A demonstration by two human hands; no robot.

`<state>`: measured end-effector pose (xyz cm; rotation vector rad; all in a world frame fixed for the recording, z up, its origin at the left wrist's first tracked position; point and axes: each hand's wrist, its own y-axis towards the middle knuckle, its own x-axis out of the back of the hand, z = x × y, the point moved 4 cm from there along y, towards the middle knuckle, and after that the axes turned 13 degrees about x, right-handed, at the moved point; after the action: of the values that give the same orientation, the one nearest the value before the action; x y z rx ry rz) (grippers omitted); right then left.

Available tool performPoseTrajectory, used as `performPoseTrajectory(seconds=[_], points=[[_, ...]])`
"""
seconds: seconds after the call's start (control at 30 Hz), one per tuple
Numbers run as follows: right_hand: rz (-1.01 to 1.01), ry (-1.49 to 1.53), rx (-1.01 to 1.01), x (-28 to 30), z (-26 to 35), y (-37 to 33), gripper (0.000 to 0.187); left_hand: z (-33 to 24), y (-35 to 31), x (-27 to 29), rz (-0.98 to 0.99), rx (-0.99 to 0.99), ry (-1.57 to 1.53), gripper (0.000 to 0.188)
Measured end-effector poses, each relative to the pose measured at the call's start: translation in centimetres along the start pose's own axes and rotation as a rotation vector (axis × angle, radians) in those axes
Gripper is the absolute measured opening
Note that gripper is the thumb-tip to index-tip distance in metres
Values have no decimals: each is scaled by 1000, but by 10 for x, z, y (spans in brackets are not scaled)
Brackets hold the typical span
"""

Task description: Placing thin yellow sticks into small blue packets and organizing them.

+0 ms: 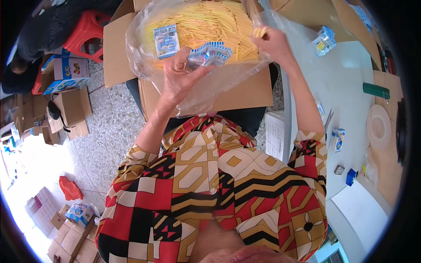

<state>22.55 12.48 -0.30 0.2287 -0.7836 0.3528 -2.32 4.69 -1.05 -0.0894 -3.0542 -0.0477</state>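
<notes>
My left hand (177,83) grips a blue-and-white plastic packet (209,55) between thumb and fingers, above the near edge of a cardboard box (245,90). A clear plastic liner (206,90) lines this box, which is full of thin yellow sticks (215,22). At the box's right side, my right hand (277,46) pinches a small bunch of yellow sticks (259,32), partly covered by the fingers. A second blue-and-white packet (166,41) lies flat on the sticks, left of the held one. What is inside the held packet cannot be made out.
On the right stands a pale table (307,79) with a filled packet (324,41), scissors (329,119), a green object (376,90) and a pale ring (379,127). A red stool (83,37), a person in dark clothes (39,28) and open boxes (70,107) are at left.
</notes>
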Motion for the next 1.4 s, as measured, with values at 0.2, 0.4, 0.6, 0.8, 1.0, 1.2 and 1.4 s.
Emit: performPoseTrajectory(seconds=[0.2, 0.4, 0.6, 0.8, 1.0, 1.2, 1.4], points=[[-194, 670, 185, 40, 91, -13, 8, 3, 3, -5, 49, 6, -41, 22], [-134, 555, 400, 24, 119, -15, 11, -4, 5, -14, 39, -78, -62, 24], [-167, 136, 678, 17, 137, -22, 12, -1, 5, -11, -12, -17, 0, 27], [-34, 216, 571, 15, 135, -20, 12, -4, 6, -12, -9, -42, -11, 25], [82, 343, 340, 14, 131, -17, 13, -20, 4, -12, -16, -178, 142, 24], [64, 431, 300, 21, 133, -15, 22, -11, 10, -17, 49, -131, 21, 22], [-107, 645, 328, 34, 122, -13, 28, -12, 12, -24, 68, 17, -226, 20]])
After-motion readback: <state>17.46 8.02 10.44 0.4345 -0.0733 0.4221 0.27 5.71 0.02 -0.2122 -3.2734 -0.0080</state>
